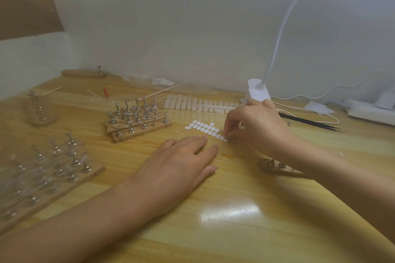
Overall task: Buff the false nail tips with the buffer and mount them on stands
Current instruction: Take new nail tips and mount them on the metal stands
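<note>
The wooden table [235,209] shows bare wood in the lower middle of the frame. The left hand [181,162] lies flat at centre, fingers straight and together. The stands [136,117] fill the centre left. The false nail tips [198,103] run left to right near the wall. The right hand [256,126] grips the buffer [257,90], which stands nearly upright with its corded end up, and its fingertips pinch at the last of the white oval pads [203,127].

I see a pale wooden table [235,241] against a white wall [192,28]. Black tweezers [310,121] lie at its right, near a white power strip [367,112] by the wall. A clear plastic bag [149,80] rests at the back edge.
</note>
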`<state>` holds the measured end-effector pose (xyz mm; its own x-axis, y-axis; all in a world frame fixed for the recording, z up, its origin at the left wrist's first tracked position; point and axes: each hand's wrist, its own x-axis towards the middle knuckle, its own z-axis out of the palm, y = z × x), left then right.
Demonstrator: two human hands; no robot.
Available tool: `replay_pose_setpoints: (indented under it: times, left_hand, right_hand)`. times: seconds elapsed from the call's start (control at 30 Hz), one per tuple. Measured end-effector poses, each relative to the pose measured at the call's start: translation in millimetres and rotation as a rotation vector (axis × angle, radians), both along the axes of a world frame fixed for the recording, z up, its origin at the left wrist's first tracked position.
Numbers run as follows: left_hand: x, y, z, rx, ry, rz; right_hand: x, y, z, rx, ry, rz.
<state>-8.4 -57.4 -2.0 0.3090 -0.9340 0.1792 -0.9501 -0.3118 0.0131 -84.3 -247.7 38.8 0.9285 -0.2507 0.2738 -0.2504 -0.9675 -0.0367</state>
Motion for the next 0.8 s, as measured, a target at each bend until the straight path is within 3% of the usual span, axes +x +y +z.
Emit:
replay_pose_setpoints:
  times: [0.27,0.37,0.47,0.63,0.8]
  left_hand:
    - [5,1,-3,-0.011,0.033,0.030]
    - [9,3,-5,0.001,0.046,0.070]
    - [8,1,2,-0.088,0.042,-0.038]
    - [-18,-17,12,-0.269,0.528,-0.221]
    - [-37,-58,19,-0.383,0.592,-0.246]
  right_hand:
    - [-11,-5,11,0.023,-0.026,0.123]
    - [-33,-11,27,0.214,-0.068,0.154]
    - [-69,-24,45,0.421,-0.094,0.168]
    - [-124,-43,47,0.652,-0.134,0.162]
    - [-151,-44,30,0.935,-0.376,0.128]
